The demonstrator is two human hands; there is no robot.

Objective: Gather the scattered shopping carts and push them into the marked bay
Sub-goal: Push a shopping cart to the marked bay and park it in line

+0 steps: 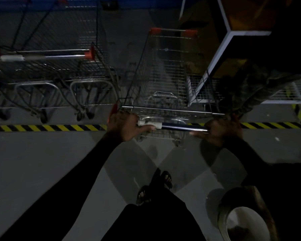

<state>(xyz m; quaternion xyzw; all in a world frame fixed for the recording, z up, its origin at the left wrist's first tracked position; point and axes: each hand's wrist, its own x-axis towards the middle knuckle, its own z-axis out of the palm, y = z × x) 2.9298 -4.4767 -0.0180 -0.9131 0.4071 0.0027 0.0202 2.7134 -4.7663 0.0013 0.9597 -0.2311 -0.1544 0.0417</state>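
We hold the handle bar (174, 127) of a wire shopping cart (165, 79) at the centre of the frame, our left hand (127, 126) curled round its left end beside a white sleeve on the bar, our right hand (221, 130) curled round its right end. Both arms wear dark sleeves. The cart's basket stretches away from us toward the top of the frame, ending in a front rail with red corner caps. A yellow-and-black striped floor line (47, 127) runs across the middle of the frame, passing just under the handle bar; the cart's basket lies beyond it. In the left half, beyond the same line, stands a row of nested carts (59, 73), their red-capped handles to the upper left. At the upper right, a white-edged dark panel (229, 49) rises beside our cart, with a wire mesh frame at its foot. Our sandalled feet (155, 186) show on the grey floor (42, 162) at the lower centre. The scene is dim and slightly blurred.
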